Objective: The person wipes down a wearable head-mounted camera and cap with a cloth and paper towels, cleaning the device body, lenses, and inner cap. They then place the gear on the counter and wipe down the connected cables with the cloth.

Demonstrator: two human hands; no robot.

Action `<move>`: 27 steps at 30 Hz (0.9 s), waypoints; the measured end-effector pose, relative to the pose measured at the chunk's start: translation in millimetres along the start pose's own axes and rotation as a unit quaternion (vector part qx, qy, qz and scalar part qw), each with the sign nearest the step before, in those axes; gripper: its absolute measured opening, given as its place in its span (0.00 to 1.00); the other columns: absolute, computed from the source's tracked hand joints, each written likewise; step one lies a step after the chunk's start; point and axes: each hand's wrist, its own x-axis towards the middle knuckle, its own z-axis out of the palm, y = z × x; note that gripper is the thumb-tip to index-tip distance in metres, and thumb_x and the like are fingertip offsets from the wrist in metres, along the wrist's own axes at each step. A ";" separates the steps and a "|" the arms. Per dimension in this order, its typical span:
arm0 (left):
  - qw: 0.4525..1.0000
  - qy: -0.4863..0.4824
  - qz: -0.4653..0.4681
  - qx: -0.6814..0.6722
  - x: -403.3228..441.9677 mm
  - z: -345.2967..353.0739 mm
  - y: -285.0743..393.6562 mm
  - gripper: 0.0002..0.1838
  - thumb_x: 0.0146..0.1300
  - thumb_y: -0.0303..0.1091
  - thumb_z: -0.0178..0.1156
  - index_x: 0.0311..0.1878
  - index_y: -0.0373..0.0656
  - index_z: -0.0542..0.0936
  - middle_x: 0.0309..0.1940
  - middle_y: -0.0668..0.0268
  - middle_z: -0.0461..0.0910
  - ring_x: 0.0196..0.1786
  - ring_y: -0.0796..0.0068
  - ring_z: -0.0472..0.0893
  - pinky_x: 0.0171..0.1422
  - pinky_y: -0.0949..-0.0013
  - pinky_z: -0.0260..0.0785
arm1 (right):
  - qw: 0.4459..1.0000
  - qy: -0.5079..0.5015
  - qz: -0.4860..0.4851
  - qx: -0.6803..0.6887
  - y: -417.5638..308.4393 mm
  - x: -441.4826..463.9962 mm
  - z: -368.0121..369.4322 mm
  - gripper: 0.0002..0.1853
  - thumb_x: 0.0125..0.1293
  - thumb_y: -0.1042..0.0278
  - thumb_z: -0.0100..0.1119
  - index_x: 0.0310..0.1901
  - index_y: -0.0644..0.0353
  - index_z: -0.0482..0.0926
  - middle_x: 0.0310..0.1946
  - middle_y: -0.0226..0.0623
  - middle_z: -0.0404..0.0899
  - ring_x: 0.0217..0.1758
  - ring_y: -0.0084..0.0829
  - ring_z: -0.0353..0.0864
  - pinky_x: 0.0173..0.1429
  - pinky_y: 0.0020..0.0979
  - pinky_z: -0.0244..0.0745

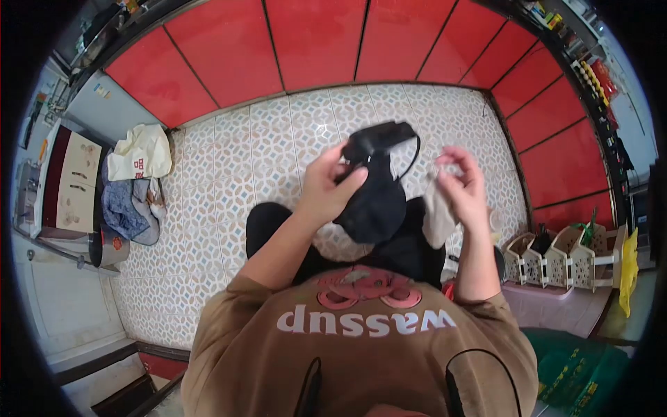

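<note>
My left hand (328,186) is closed on a black object (379,198), held up in front of my lap. Its upper part looks hard and boxy, its lower part is rounded and dark, and a thin black loop stands out on its right side. I cannot make out its exact kind. To the right, my right hand (464,186) pinches a pale beige cloth (438,215) that hangs down beside my right knee. The cloth and the black object are apart. Below both hands are my black trousers (267,233).
Red cabinet doors (316,42) run along the far and right sides. Patterned tiles (215,208) cover the floor. On the left, a cream bag (142,153) lies over blue patterned fabric (125,205). White plastic baskets (563,257) stand at the right, near a green bag (577,368).
</note>
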 end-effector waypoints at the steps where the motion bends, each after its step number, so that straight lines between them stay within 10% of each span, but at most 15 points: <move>1: 1.000 -0.007 -0.006 -0.006 5.4 -8.7 -1.2 0.28 0.59 0.21 0.63 0.64 0.33 0.68 0.51 0.64 0.78 0.48 0.80 0.79 0.51 0.74 0.73 | 0.989 -0.026 0.096 0.112 14.0 7.1 1.7 0.30 0.57 0.71 0.64 0.63 0.59 0.70 0.50 0.33 0.76 0.38 0.19 0.74 0.40 0.21 0.72; 5: 0.991 -0.104 -0.069 0.039 31.9 -49.4 -14.5 0.30 0.58 0.20 0.64 0.65 0.35 0.68 0.51 0.66 0.77 0.54 0.77 0.76 0.60 0.69 0.69 | 0.940 -0.153 0.128 0.278 47.4 39.4 37.9 0.48 0.51 0.67 0.74 0.72 0.58 0.57 0.57 0.28 0.71 0.33 0.10 0.66 0.38 0.15 0.66; 15: 0.988 -0.082 -0.128 0.026 141.2 -101.2 -7.9 0.31 0.52 0.23 0.71 0.61 0.36 0.73 0.49 0.65 0.79 0.52 0.80 0.76 0.58 0.72 0.69 | 0.950 -0.240 0.142 0.140 62.1 160.9 89.3 0.31 0.53 0.77 0.70 0.59 0.62 0.68 0.48 0.26 0.73 0.35 0.11 0.67 0.37 0.17 0.65; 18: 0.959 -0.062 -0.265 0.082 158.7 -107.4 30.4 0.31 0.48 0.26 0.75 0.57 0.34 0.75 0.47 0.65 0.81 0.50 0.77 0.77 0.57 0.69 0.70 | 0.949 -0.259 0.132 0.122 21.0 188.7 90.7 0.30 0.54 0.77 0.70 0.59 0.62 0.68 0.46 0.25 0.74 0.36 0.12 0.67 0.38 0.17 0.65; 27: 0.985 -0.042 -0.156 0.060 238.0 -122.5 253.7 0.35 0.42 0.30 0.78 0.55 0.34 0.75 0.44 0.67 0.79 0.48 0.77 0.77 0.56 0.69 0.70 | 0.941 -0.326 0.022 0.084 -152.2 296.7 93.2 0.44 0.50 0.64 0.77 0.67 0.64 0.62 0.37 0.28 0.73 0.34 0.18 0.70 0.35 0.22 0.68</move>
